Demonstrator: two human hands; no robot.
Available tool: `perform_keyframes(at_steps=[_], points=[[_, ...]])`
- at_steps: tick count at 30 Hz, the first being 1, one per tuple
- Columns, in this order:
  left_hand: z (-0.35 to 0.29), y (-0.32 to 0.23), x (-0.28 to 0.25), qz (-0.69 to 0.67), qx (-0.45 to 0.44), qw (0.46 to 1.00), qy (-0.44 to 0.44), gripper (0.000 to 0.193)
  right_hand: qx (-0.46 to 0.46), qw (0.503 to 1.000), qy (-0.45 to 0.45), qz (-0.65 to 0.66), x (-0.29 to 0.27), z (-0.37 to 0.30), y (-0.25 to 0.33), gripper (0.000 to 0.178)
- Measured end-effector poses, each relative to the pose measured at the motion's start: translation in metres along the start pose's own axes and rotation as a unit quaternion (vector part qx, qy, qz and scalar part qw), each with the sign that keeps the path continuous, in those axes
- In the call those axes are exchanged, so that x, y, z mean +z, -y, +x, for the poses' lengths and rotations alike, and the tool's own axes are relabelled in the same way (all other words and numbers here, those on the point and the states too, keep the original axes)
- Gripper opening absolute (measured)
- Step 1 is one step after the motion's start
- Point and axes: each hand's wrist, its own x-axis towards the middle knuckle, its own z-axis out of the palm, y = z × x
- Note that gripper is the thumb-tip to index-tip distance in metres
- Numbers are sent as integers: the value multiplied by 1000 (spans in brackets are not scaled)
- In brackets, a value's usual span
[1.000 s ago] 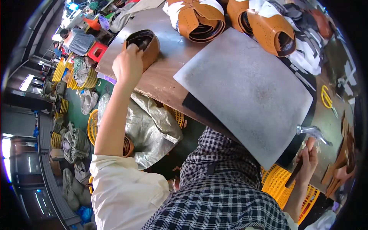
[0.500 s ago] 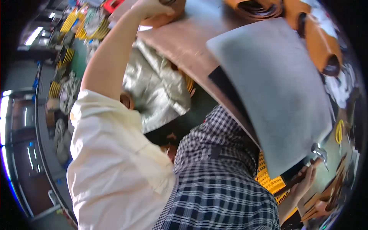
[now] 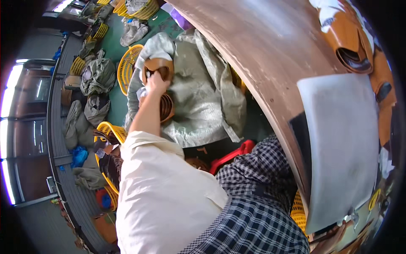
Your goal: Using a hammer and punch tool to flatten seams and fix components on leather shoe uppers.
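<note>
At far left, my left hand [image 3: 157, 84] is stretched down over a grey-green woven sack [image 3: 194, 84]. Its fingers close on a curved brown leather piece [image 3: 158, 64] at the sack's edge. More curved leather pieces [image 3: 166, 108] lie stacked just below that hand, against the sack. At the lower right, my right hand [image 3: 336, 240] is partly hidden and blurred. It appears closed around a hammer, whose metal head [image 3: 353, 216] shows beside the pale grey slab [image 3: 344, 148]. The slab lies on the brown worktable [image 3: 270, 51].
Brown leather pieces [image 3: 349, 40] rest along the table's far right side. Yellow scissors-like handles [image 3: 374, 199] lie beyond the slab. Yellow baskets [image 3: 127, 70] and other sacks [image 3: 99, 76] stand on the green floor to the left. A red object [image 3: 232, 156] is beneath the table edge.
My left hand has moved from above the worktable down to the sack at the left. The view has turned left, bringing more floor and baskets in. My right hand stays by the slab.
</note>
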Motion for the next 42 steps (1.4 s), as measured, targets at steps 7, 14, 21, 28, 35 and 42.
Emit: perform_keyframes(at_steps=[7, 14, 21, 28, 35, 42], points=[[38, -56, -77, 159, 190, 965, 86, 48, 42, 998, -17, -32, -82, 17, -36, 40], [-86, -158, -183, -388, 281, 873, -93, 19, -21, 998, -53, -23, -29, 19, 6, 26], [-201, -376, -227, -243, 683, 623, -294, 38, -6, 999, -32, -2, -30, 20, 2, 12], [-181, -427, -276, -471, 586, 607, -259, 19, -113, 974, -18, -197, -44, 22, 17, 26], [77, -488, -235, -683, 187, 706, -4, 45, -438, 848, 79, -286, 20, 40, 95, 37], [134, -562, -236, -701, 63, 708, 59, 80, -565, 737, 299, -219, 223, 105, 168, 76]])
